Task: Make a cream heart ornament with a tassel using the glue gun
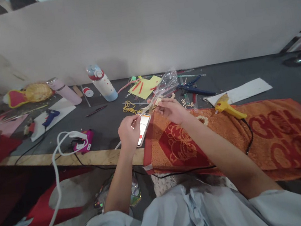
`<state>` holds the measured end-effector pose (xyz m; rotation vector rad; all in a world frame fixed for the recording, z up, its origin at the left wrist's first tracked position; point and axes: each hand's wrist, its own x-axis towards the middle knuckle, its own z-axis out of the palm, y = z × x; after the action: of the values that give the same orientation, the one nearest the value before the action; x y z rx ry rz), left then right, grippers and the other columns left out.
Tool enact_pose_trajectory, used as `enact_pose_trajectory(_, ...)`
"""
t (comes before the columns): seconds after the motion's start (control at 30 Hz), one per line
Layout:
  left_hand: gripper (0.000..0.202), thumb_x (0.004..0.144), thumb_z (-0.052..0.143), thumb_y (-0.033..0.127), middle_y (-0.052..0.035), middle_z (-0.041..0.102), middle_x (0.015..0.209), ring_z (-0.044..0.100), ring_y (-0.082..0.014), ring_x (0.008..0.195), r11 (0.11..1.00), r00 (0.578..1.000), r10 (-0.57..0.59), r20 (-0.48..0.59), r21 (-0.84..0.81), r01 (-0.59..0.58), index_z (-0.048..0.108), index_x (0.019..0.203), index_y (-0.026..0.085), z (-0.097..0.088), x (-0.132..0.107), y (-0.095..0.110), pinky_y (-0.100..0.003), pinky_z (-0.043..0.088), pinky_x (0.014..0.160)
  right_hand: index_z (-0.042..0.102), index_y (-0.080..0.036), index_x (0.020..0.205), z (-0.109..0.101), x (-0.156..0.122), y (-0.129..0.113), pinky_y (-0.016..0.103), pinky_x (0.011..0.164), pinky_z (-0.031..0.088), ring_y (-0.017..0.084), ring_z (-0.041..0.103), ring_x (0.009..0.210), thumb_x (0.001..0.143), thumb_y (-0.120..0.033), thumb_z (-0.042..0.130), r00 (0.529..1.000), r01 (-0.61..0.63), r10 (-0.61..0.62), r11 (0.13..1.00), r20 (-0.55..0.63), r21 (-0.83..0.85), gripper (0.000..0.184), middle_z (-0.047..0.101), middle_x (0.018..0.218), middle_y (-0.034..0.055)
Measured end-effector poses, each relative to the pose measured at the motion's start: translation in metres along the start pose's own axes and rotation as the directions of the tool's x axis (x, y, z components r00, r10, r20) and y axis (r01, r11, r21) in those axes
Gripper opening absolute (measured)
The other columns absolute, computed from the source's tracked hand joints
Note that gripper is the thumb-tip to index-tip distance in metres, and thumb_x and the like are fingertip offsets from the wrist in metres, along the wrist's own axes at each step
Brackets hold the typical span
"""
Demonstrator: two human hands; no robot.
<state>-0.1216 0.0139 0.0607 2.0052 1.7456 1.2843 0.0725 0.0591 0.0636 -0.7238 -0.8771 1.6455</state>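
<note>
Left hand [129, 134] pinching pale strand [147, 108], right hand [172, 110] closed on cream piece [159, 101] by strand's upper end, just beyond phone [144, 124]; looks mid-work, whether joined cannot tell; yellow glue gun [228, 107] unheld on orange towel [178, 149]; remaining steps unclear

The dark tabletop [103, 125] has a pale wooden front edge [103, 156]; a phone [144, 125] lies just beside the grip of the left hand [129, 135], a pink adapter [89, 138] and a spotted bottle [104, 86] farther left; beyond the grip of the right hand [171, 110] lie yellow paper [148, 85] and blue pliers [200, 90], and to its near right, an orange towel [227, 131]
</note>
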Motion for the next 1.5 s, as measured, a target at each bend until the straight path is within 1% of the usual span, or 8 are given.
enact_pose_trajectory(0.17,0.022,0.081,0.063,0.035,-0.007,0.076,0.088,0.069,-0.0175,0.08,0.946,0.979,-0.169,0.116,-0.261,0.195,0.073,0.088,0.016,0.003,-0.001,0.003,-0.027,0.053,0.074,0.069,-0.022,0.064,-0.003,0.004,-0.001,0.02,0.068,0.055,0.01,0.066,0.072,0.051,-0.033,0.088,1.0,0.027,-0.027,0.999,-0.014,0.033,0.026,0.076,0.082,0.0004)
enact_pose_trajectory(0.33,0.022,0.078,0.067,0.037,-0.0044,0.074,0.081,0.065,-0.0145,0.072,0.87,0.951,-0.234,0.2,-0.394,0.297,0.074,0.083,0.017,0.007,-0.001,-0.001,-0.025,0.049,0.068,0.07,-0.022,0.067,-0.006,0.008,0.0,0.021,0.075,0.057,0.01,0.068,0.073,0.057,-0.027,0.086,0.999,0.043,-0.042,0.999,-0.02,0.017,0.02,0.075,0.078,-0.001)
enact_pose_trajectory(0.53,0.032,0.067,0.075,0.044,-0.0012,0.064,0.063,0.05,-0.0076,0.055,0.667,0.886,-0.336,0.32,-0.583,0.464,0.071,0.075,0.013,0.014,0.003,0.001,-0.02,0.039,0.053,0.067,-0.021,0.064,-0.009,0.006,-0.003,0.022,0.073,0.058,0.01,0.067,0.068,0.063,-0.023,0.084,1.0,0.02,-0.02,0.999,0.007,0.033,0.017,0.073,0.073,-0.0007)
enact_pose_trajectory(0.73,0.04,0.06,0.078,0.048,0.0007,0.058,0.06,0.047,-0.0059,0.052,0.612,0.87,-0.363,0.333,-0.619,0.492,0.068,0.074,0.013,0.017,0.006,0.007,-0.019,0.037,0.05,0.07,-0.02,0.065,-0.01,0.005,-0.003,0.018,0.065,0.058,0.008,0.065,0.06,0.059,-0.025,0.084,1.0,-0.005,0.003,0.997,0.028,0.076,0.017,0.073,0.069,-0.0015)
enact_pose_trajectory(1.0,0.036,0.059,0.081,0.041,0.0014,0.062,0.064,0.051,-0.0068,0.055,0.64,0.886,-0.338,0.319,-0.612,0.464,0.068,0.078,0.014,0.013,0.009,0.006,-0.02,0.041,0.053,0.072,-0.019,0.068,-0.011,0.006,-0.002,0.019,0.056,0.057,0.01,0.063,0.059,0.063,-0.023,0.077,1.0,0.003,-0.002,0.995,-0.015,0.104,0.008,0.073,0.07,0.0018)
enact_pose_trajectory(1.1,0.036,0.058,0.082,0.041,0.0003,0.064,0.065,0.057,-0.0091,0.059,0.647,0.883,-0.317,0.346,-0.601,0.469,0.067,0.077,0.014,0.012,0.01,0.01,-0.022,0.046,0.059,0.071,-0.02,0.069,-0.01,0.008,0.0,0.019,0.06,0.058,0.01,0.064,0.063,0.067,-0.025,0.075,0.999,0.038,-0.033,0.992,-0.041,0.122,0.008,0.074,0.073,0.0018)
enact_pose_trajectory(1.3,0.043,0.057,0.084,0.043,-0.0035,0.069,0.066,0.062,-0.012,0.057,0.576,0.827,-0.292,0.48,-0.602,0.553,0.064,0.082,0.014,0.013,0.011,0.021,-0.025,0.05,0.057,0.071,-0.023,0.074,-0.002,0.013,0.009,0.022,0.083,0.057,0.01,0.066,0.078,0.067,-0.038,0.079,0.983,0.168,-0.159,0.981,-0.089,0.101,0.019,0.073,0.083,-0.0001)
enact_pose_trajectory(1.5,0.041,0.054,0.085,0.038,-0.0035,0.07,0.068,0.062,-0.011,0.058,0.565,0.872,-0.388,0.298,-0.671,0.48,0.067,0.081,0.012,0.018,0.013,0.026,-0.024,0.052,0.058,0.074,-0.026,0.074,0.012,0.009,0.013,0.032,0.093,0.052,0.016,0.063,0.09,0.06,-0.046,0.084,0.937,0.333,-0.338,0.941,-0.084,-0.064,0.026,0.069,0.095,0.0011)
